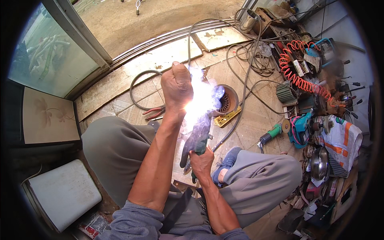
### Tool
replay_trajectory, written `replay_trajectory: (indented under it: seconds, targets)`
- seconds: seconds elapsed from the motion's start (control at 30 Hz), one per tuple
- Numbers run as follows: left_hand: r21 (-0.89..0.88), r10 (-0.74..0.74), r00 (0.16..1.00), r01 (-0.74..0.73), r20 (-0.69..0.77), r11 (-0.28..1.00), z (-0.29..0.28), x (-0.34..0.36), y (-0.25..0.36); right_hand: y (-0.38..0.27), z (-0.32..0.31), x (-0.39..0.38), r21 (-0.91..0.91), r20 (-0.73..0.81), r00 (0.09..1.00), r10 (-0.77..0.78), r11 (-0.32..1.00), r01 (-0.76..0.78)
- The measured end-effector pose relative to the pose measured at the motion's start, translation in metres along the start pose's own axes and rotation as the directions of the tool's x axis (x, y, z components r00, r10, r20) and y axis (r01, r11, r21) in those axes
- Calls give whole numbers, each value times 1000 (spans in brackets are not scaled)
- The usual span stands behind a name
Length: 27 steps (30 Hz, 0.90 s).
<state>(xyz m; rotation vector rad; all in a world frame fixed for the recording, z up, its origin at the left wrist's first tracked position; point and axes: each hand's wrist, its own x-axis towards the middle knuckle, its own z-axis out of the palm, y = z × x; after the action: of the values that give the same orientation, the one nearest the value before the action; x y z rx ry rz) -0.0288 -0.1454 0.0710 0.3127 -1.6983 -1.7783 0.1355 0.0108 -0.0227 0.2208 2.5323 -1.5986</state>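
A blinding white-blue welding glare (199, 98) with smoke burns in front of me, washing out what lies there. My left hand (176, 86) is a closed fist just left of the glare, thumb on top; whatever it grips is hidden. Lower down, my right hand (202, 160) is wrapped round a green-handled welding tool (201, 147) that points up toward the light. A dark curved piece (185, 155) shows beside it, its kind unclear. Just right of the glare stands a rusty round metal part (232, 96) with a slotted inside, by a yellow metal bar (227, 117).
Red-handled pliers (154, 113) lie left on the tiles. Black cables (256, 60) coil across the floor. At right are a green angle grinder (272, 134), a teal bench grinder (301, 130), an orange coiled hose (286, 66) and cluttered tools. A white box-like seat (66, 192) stands lower left.
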Motion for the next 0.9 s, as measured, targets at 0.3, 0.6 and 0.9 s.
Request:
replay_trajectory:
  seconds: [0.3, 0.6, 0.9]
  targets:
    - [-72, -72, 997, 70, -24, 995, -1, 1, -9, -8, -5, -2, 175, 2, 998, 60, 983, -60]
    - [-14, -67, 998, 67, 2, 998, -4, 0, -2, -15, -13, 0, 239, -24, 988, 153, 960, -143]
    - [-11, -65, 997, 65, 35, 998, -7, 0, 3, -14, -12, 0, 217, -1, 989, 151, 965, -147]
